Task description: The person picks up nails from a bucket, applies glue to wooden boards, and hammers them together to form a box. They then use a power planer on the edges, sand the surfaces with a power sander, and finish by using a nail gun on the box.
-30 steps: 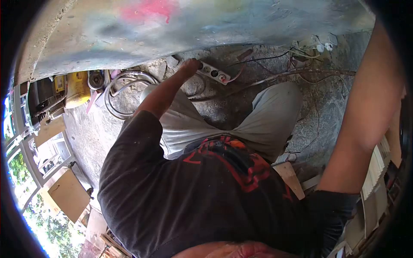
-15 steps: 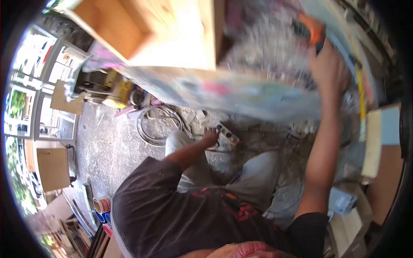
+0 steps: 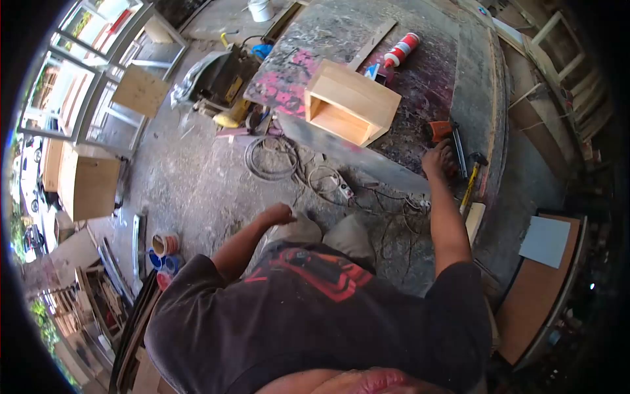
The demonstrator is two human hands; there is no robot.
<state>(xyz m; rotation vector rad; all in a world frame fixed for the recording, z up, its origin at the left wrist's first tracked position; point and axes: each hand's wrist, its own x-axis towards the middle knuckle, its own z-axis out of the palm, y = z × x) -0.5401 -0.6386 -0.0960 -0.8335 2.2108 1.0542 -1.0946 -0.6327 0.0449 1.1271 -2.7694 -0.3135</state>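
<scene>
My right hand (image 3: 438, 159) is at the near right part of the worktable (image 3: 298, 82), with its fingers closed at the handle of an orange-and-black pistol-shaped tool (image 3: 441, 130). A long grey metal bar (image 3: 459, 151) lies right beside that hand, and a hammer (image 3: 471, 180) with a yellow handle is just to its right. My left hand (image 3: 279, 214) hovers over my left thigh with curled fingers and nothing showing in them. An open-fronted wooden box (image 3: 357, 98) stands on the table. Behind it lie a red-and-white bottle (image 3: 401, 50) and a flat wood strip (image 3: 373, 44).
On the floor before me are a coiled hose (image 3: 270, 157), a white power strip (image 3: 342, 187) and loose cables. A dark machine (image 3: 226, 82) stands left of the table. Boards (image 3: 538, 289) lean at the right, and tape rolls (image 3: 165, 243) sit at the left.
My left hand has come away from the power strip and back over my thigh. My right hand with the orange tool is now low at the tabletop. My view has risen and widened.
</scene>
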